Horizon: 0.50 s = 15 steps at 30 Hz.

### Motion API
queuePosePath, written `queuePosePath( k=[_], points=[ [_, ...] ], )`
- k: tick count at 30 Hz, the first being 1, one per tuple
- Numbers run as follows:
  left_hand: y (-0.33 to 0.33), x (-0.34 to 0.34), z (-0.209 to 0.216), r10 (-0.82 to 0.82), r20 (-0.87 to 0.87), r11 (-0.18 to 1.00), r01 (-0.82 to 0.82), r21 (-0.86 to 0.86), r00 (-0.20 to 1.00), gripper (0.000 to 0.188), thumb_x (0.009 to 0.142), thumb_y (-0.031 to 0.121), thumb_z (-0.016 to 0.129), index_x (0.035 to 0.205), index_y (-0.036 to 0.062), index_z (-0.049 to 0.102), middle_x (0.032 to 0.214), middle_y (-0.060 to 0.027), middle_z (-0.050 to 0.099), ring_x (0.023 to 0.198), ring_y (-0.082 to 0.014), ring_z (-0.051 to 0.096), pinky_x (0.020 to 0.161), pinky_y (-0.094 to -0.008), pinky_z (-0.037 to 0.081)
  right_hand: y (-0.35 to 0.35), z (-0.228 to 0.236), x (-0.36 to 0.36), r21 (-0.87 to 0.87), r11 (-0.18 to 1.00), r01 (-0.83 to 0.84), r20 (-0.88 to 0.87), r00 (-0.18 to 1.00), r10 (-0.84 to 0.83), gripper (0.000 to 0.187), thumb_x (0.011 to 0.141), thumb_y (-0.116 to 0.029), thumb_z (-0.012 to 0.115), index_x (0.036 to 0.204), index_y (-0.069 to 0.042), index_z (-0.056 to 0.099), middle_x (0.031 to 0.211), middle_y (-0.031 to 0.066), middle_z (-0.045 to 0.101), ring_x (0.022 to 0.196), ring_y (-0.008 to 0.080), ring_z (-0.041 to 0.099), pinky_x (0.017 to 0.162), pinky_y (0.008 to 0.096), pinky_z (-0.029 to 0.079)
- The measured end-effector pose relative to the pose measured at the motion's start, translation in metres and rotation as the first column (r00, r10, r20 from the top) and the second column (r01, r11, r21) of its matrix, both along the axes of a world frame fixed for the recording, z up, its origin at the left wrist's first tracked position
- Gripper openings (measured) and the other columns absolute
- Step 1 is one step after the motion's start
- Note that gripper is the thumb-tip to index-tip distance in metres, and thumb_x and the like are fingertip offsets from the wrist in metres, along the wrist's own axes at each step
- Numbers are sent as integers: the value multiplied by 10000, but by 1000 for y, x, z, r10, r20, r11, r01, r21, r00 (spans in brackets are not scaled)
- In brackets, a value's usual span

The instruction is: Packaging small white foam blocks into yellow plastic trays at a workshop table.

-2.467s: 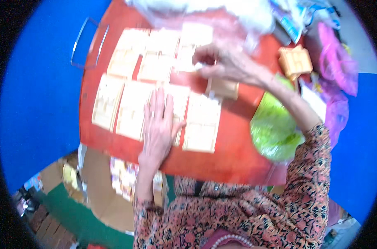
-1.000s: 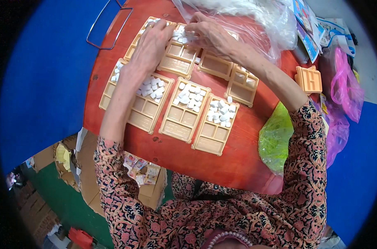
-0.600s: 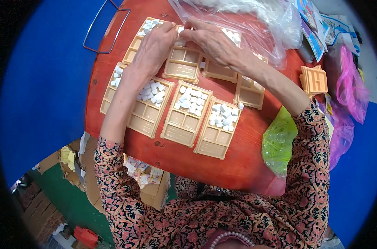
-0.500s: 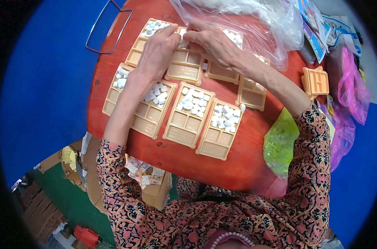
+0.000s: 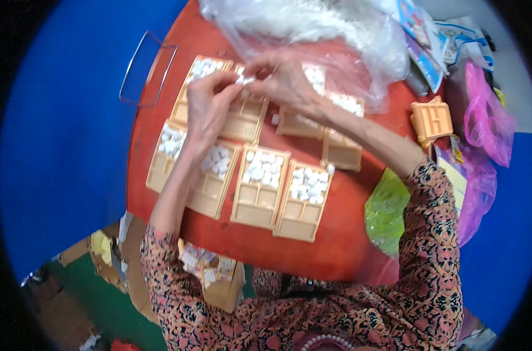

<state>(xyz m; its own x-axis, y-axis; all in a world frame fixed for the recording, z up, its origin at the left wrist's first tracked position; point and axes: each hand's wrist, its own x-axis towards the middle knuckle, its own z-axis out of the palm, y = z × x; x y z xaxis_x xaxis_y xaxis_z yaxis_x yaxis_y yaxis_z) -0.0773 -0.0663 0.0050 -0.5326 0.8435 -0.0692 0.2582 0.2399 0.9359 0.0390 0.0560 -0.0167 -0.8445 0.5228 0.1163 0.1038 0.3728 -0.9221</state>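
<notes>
Over a tan compartment tray [image 5: 243, 127] in the far row, my two hands meet fingertip to fingertip. My left hand [image 5: 206, 108] curls its thumb and forefinger toward the gap; what it pinches, if anything, is hidden. My right hand [image 5: 286, 85] has its thumb and fingers bent around small white chunky pieces [image 5: 244, 79] that look like marshmallows. Beneath my left forearm, one near tray [image 5: 204, 196] is partly covered. Two more near trays [image 5: 253, 212] [image 5: 295, 227] hold similar white pieces in their upper compartments, with bare lower compartments.
A clear plastic bag of white material [image 5: 313, 26] lies along the table's far side. Stacked tan trays [image 5: 432, 119] stand at the right, beside pink plastic bags [image 5: 485, 117]. Green plastic film [image 5: 386, 213] lies near my right sleeve. A metal loop handle [image 5: 125, 76] juts out at the left edge.
The view has shifted, so the trays sit lower in the picture. My fingers have come up from the far tray, and white pieces now show between the two hands.
</notes>
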Motion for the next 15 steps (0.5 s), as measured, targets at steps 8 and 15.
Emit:
queuePosePath(
  k=[8, 15],
  points=[
    [44, 9, 48, -65, -19, 968, 68, 243, 998, 214, 825, 35, 592, 991, -83, 659, 787, -93, 675, 711, -112, 630, 636, -236, 500, 27, 69, 18, -256, 961, 106, -109, 984, -138, 243, 784, -87, 699, 984, 46, 658, 819, 128, 685, 712, 151, 661, 630, 251, 556],
    [165, 10, 22, -311, 23, 893, 284, 349, 950, 265, 836, 48, 565, 1071, -51, 636, 882, -106, 674, 774, -149, 634, 728, -260, 511, 128, 41, 32, -287, 879, 380, -168, 884, -437, 246, 802, -107, 710, 995, 38, 665, 877, 106, 677, 758, 167, 658, 716, 269, 555]
  ],
)
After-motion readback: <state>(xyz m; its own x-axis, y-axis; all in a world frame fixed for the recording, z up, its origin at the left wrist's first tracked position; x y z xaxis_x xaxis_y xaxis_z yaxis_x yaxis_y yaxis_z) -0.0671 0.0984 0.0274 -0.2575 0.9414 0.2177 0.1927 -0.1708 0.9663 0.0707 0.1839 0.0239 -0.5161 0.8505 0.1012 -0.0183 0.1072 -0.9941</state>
